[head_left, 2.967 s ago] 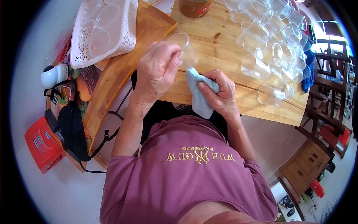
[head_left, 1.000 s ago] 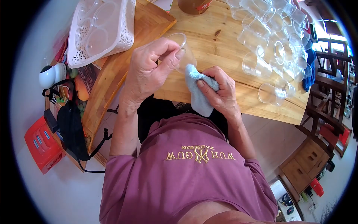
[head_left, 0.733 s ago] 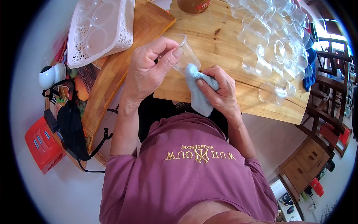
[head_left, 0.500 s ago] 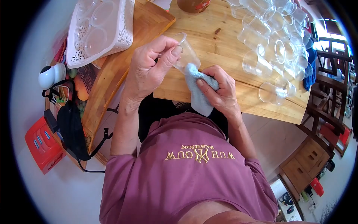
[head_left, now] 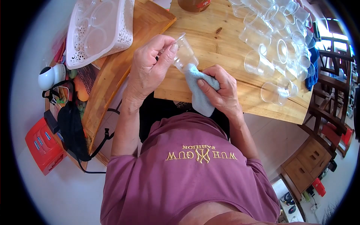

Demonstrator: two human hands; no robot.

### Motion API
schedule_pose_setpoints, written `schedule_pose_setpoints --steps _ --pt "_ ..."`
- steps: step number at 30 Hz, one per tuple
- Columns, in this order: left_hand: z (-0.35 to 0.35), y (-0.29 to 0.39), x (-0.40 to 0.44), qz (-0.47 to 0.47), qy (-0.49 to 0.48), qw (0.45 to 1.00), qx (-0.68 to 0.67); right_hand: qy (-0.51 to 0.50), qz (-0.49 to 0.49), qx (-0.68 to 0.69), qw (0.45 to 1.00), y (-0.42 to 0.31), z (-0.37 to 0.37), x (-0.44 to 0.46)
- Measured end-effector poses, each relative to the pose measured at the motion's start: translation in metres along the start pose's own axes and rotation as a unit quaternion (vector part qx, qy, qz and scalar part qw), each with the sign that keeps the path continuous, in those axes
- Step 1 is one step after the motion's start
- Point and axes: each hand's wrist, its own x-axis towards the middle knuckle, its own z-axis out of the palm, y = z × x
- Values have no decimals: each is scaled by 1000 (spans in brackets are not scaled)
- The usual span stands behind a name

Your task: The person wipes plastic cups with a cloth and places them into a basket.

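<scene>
From here I see a wooden table (head_left: 225, 48) with one dark knot. Along its right edge I find many clear cups (head_left: 259, 63), mostly lying on their sides; the nearest ones are close to the near right corner. Toward the far side, near the left edge, stands a brown container (head_left: 194, 5).

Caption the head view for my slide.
Left hand holds a clear tapered plastic cup; right hand holds a bunched light-blue cloth against it.
</scene>
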Motion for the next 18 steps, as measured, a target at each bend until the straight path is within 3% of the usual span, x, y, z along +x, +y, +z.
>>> schedule_pose_setpoints --steps 9,18 --pt "4 -8 5 76 57 995 -25 1 4 6 1000 0 0 0" --pt "-1 -9 3 36 34 998 -47 1 3 2 1000 -2 0 0"
